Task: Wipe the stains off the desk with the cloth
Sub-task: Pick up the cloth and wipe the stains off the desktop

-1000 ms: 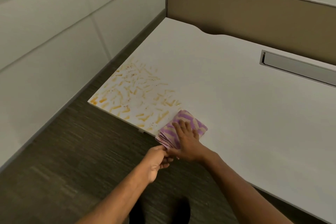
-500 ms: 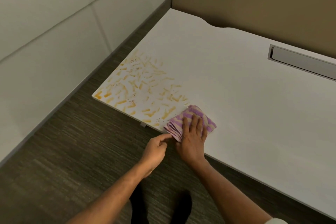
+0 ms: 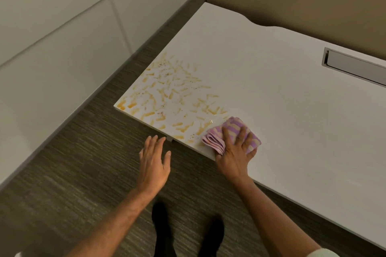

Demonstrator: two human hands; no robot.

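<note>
Pressing my right hand [image 3: 234, 154] flat, fingers spread, on the folded cloth [image 3: 232, 124] at the desk's [image 3: 292, 110] near edge, layered folds facing the stains [image 3: 167, 94]; my left hand [image 3: 154, 160] hovers empty, fingers straight.

The left hand [image 3: 154, 162] and right hand [image 3: 234, 156] are bare, and so are both arms up to the elbows. A white sleeve [image 3: 322, 252] shows at the right elbow. The two shoes [image 3: 160, 221] are black.
</note>
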